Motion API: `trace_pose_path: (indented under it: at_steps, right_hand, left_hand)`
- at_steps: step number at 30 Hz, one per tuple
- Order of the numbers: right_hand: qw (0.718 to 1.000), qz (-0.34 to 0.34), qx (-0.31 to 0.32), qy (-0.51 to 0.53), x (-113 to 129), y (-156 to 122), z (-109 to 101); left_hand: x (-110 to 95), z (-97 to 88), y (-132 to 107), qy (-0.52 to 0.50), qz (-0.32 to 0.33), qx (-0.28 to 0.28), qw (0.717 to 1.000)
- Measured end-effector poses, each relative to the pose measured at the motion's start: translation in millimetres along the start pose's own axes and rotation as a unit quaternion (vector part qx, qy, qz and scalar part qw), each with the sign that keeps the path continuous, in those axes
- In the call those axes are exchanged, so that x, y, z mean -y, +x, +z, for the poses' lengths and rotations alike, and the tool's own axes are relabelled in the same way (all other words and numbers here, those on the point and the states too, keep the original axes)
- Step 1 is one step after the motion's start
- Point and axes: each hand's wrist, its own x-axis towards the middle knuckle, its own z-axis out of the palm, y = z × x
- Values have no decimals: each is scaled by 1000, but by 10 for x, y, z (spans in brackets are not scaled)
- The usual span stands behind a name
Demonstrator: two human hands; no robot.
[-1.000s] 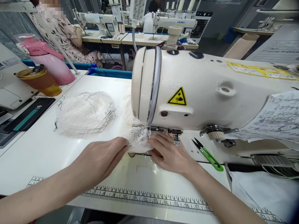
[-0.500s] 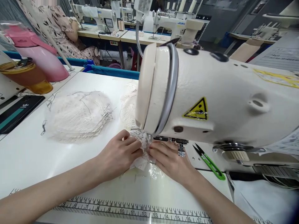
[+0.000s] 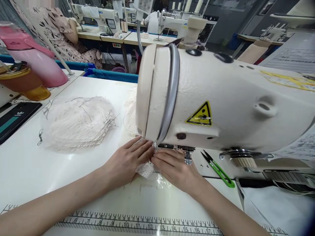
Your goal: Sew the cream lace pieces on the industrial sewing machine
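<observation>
Okay, the lace piece (image 3: 145,169) sits near centre, just below the head of the sewing machine (image 3: 228,98), mostly covered by the hands. Left hand (image 3: 129,160) lies flattish over it, fingers together; right hand (image 3: 177,169) is just beside, fingers narrow, tips at the lace. From here I can't tell if either one pinches it. Lace stack (image 3: 76,126) with dark threads on the left, green snips (image 3: 221,173) right, pink bottle (image 3: 36,60) far left.
</observation>
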Motion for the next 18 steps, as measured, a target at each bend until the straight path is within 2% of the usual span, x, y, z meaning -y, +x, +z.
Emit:
trace_pose_path:
  at_steps: [6,18]
  right_hand:
    - [999,33,-18,9,54,-54,141]
    - [999,35,-29,0,57,-49,167]
  left_hand:
    - [81,-48,-14,-18,3,38,999]
    - [104,-27,-8,-39,-17,34,998]
